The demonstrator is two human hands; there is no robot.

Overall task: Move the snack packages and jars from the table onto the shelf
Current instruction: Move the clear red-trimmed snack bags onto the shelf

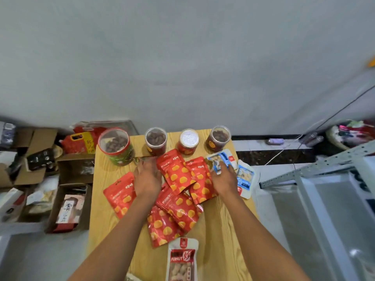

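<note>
Both arms are reaching forward over the wooden tabletop (219, 230). The left hand (147, 179) is lying palm-down with fingers fairly straight and pointing toward the jars, over the gap between two red pouches; whether it is touching anything beneath cannot be told. The right hand (224, 180) is grasping a blue-and-white snack pack (220, 160) at its near edge, fingers curled onto it. A second blue-and-white pack (244, 178) is lying just beside that hand, at the tabletop's right edge.

Red pouches with yellow spots (178, 201) are lying heaped and overlapping between the two forearms; one separate red pouch (120, 194) is lying left of the left wrist. A peanut packet (182, 260) is lying nearest the camera.

Four jars are standing in a row along the far edge: a large green-labelled jar (115, 147), then a red jar (155, 141), a white-lidded jar (188, 141) and another red jar (219, 138). A metal shelf frame (316, 167) is standing to the right; open cardboard boxes (69, 199) are sitting on the floor at left.
</note>
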